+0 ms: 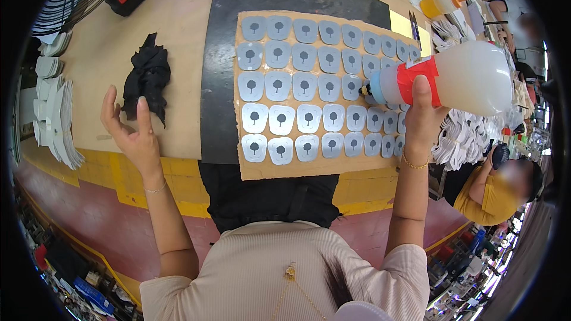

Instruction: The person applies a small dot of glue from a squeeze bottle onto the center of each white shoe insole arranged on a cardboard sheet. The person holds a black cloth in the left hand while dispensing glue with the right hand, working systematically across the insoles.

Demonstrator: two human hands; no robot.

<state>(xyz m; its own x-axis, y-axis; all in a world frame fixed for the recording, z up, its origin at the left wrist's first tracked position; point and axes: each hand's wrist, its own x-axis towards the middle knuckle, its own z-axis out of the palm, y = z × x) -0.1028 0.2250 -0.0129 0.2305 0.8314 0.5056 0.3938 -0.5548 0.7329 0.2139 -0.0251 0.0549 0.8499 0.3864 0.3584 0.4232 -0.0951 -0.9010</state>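
lying on the long tan wooden table (pixel 178 18) is a black mat (pixel 217 83) with a brown cardboard sheet (pixel 262 169) full of small grey patches (pixel 278 85). at 3 o'clock, the right hand (pixel 422 120) grips a big cloudy plastic squeeze bottle (pixel 470 77), tip touching a patch. at 9 o'clock, the left hand (pixel 132 126) is wide, holding nothing, near a crumpled black cloth (pixel 148 74).

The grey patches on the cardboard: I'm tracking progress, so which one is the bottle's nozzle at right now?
The nozzle of the squeeze bottle points at the grey patch in the third row from the top, fifth from the left, beside the blue tip.
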